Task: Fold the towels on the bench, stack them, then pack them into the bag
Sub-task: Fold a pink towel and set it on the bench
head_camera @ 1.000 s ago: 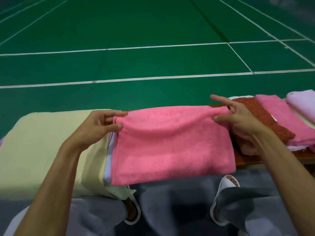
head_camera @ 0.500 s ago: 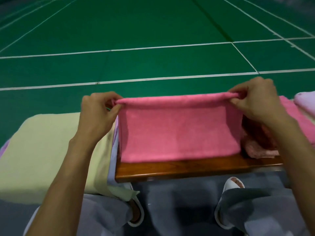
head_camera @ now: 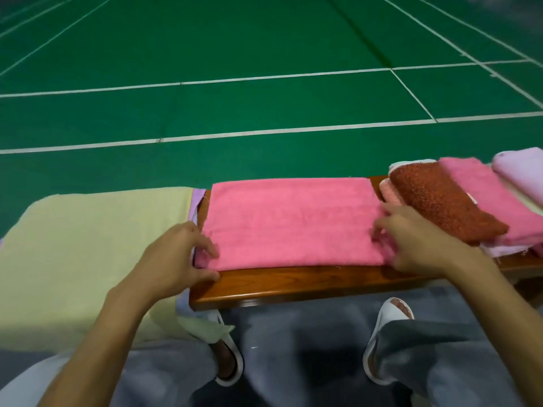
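An indoor sports hall: a green court floor marked with white boundary lines stretches beyond a wooden bench.

A folded towel lies flat on the tabletop, with a wide towel draped over the tabletop's left end just beside it and a pile of towels just to its right. The left hand is at the folded towel's near left corner, and the right hand is on its right edge. The floor lies behind the tabletop, and two slippers stand before it, lower down.
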Demonstrator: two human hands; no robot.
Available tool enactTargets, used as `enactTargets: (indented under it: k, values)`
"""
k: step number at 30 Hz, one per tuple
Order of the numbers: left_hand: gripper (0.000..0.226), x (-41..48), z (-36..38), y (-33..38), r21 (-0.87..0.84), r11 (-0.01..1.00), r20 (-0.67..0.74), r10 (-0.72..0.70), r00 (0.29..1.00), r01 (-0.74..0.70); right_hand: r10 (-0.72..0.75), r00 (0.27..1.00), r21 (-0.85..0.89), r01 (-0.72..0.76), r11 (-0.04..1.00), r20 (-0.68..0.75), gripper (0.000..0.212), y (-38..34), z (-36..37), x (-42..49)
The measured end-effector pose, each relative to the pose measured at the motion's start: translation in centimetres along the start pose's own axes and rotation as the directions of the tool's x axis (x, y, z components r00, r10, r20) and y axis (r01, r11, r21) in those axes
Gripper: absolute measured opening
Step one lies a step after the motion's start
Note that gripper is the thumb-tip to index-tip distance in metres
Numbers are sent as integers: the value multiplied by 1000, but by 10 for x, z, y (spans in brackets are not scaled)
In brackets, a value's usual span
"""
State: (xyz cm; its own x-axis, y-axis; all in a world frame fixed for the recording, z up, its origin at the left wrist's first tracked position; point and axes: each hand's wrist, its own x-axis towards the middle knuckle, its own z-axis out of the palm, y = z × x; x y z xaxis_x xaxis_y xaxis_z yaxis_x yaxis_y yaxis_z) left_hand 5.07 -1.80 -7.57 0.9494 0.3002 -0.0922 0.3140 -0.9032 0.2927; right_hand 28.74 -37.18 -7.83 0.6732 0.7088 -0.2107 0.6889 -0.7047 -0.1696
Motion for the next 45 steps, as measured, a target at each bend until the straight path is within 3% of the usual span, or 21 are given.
enactTargets:
  k: [2,5,8,13,17,29,35,39,42,45]
  values:
    - [46,1,3,7,-15,1000,-45,-16,999,16,32,999,6,-31,999,-21,28,-7,10,0]
    - [50,13,7,22,-26,999,-301,34,953,-44,12,974,-7,-14,1000,-228,43,-37,16,11]
    - [61,39,22,48,-7,985,-389,158,907,-174,7,978,67,6,998,-207,71,-69,25,31]
    - [72,86,61,79,13,987,-231,157,960,-159,-48,968,77,69,995,-246,73,-91,42,64]
    - [77,95,89,68,100,994,-59,44,997,-38,-59,989,0,60,998,-135,77,-84,58,75]
    - [79,73,91,43,107,991,-135,-61,989,76,152,972,3,-154,988,-179,78,-23,55,65]
    - [80,73,88,44,102,991,-125,-78,989,91,179,964,43,-174,984,-197,67,-20,56,64]
    - [82,71,85,48,97,989,-110,-99,989,110,337,865,211,-275,938,-372,73,-30,55,61]
    - [84,71,80,57,92,987,-108,-124,986,134,380,770,125,-370,920,-512,63,-43,52,61]
    - [84,72,77,69,54,993,-120,-102,988,109,459,756,128,-456,881,-466,70,-49,44,63]
